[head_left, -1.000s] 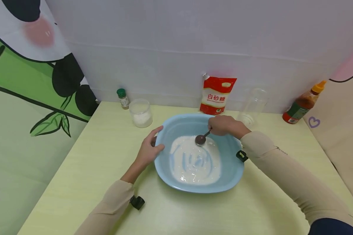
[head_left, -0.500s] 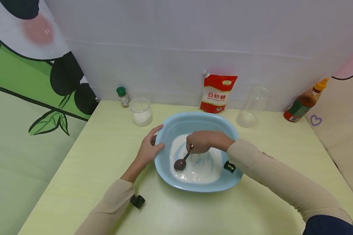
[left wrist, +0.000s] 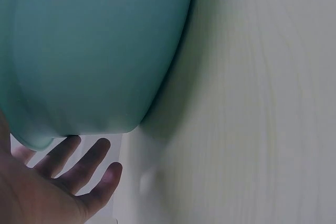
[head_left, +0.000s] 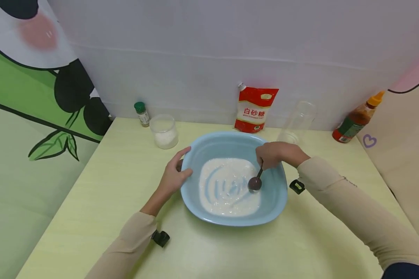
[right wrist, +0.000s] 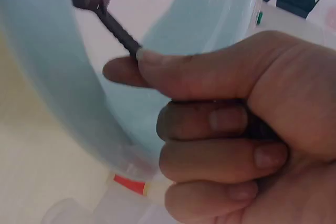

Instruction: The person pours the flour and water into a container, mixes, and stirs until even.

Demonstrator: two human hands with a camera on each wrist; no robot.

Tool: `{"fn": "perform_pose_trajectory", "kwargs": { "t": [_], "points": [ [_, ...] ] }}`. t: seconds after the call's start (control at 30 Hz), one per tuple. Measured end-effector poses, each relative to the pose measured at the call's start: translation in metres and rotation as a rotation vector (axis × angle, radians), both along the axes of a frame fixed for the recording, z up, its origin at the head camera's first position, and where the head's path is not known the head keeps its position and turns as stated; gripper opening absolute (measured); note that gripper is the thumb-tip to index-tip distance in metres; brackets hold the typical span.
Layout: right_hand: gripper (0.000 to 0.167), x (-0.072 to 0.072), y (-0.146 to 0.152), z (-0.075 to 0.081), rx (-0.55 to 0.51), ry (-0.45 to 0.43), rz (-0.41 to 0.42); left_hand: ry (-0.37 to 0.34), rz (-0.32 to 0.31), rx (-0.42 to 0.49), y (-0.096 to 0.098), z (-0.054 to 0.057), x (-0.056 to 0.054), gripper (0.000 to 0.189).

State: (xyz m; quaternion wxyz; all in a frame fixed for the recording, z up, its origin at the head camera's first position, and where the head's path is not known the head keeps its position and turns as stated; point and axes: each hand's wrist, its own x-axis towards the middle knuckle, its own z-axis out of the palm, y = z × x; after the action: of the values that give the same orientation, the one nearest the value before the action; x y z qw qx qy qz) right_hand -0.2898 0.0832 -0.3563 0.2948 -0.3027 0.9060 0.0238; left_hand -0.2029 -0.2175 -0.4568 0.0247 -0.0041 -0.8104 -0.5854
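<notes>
A light blue basin stands on the table with a shallow layer of thick white liquid in it, marked by curved streaks. My left hand holds the basin's left rim, thumb over the edge; in the left wrist view, the other fingers spread along the outer wall. Inside the right part of the basin, my right hand grips a dark brown spoon by its handle. The spoon's round bowl dips at the liquid's right side. Curled fingers cover much of the handle in the right wrist view.
Behind the basin stand a red sugar pouch and a tall clear glass. A glass of white powder and a green-capped jar are at back left. A yellow-capped sauce bottle stands at back right.
The spoon in my right hand swept from the liquid's far side to its lower left, then across to its right. My left hand stays on the basin rim.
</notes>
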Motion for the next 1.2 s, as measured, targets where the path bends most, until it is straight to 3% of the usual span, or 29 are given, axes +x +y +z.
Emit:
{"fn": "perform_pose_trajectory", "kwargs": {
  "t": [0.2,0.37,0.57,0.7,0.93,1.2],
  "points": [
    [0.002,-0.013,-0.009,-0.001,-0.027,0.17,-0.109,0.005,-0.011,0.005,0.0,-0.001,0.0,0.072],
    [0.015,-0.018,-0.033,-0.012,-0.104,0.205,-0.105,0.007,-0.006,0.008,0.001,-0.002,-0.002,0.072],
    [0.019,-0.008,-0.059,-0.016,-0.144,0.178,0.048,0.014,-0.015,0.021,0.004,-0.001,-0.001,0.073],
    [0.019,0.008,-0.068,-0.014,-0.138,0.089,0.13,0.018,-0.01,0.027,0.005,0.001,-0.001,0.073],
    [0.01,0.026,-0.056,-0.008,-0.045,-0.03,0.127,0.017,-0.007,0.019,0.004,0.001,-0.002,0.073],
    [0.005,0.014,-0.02,-0.001,0.034,-0.034,0.047,0.006,0.001,0.017,0.001,-0.001,-0.002,0.074]
  ]
}}
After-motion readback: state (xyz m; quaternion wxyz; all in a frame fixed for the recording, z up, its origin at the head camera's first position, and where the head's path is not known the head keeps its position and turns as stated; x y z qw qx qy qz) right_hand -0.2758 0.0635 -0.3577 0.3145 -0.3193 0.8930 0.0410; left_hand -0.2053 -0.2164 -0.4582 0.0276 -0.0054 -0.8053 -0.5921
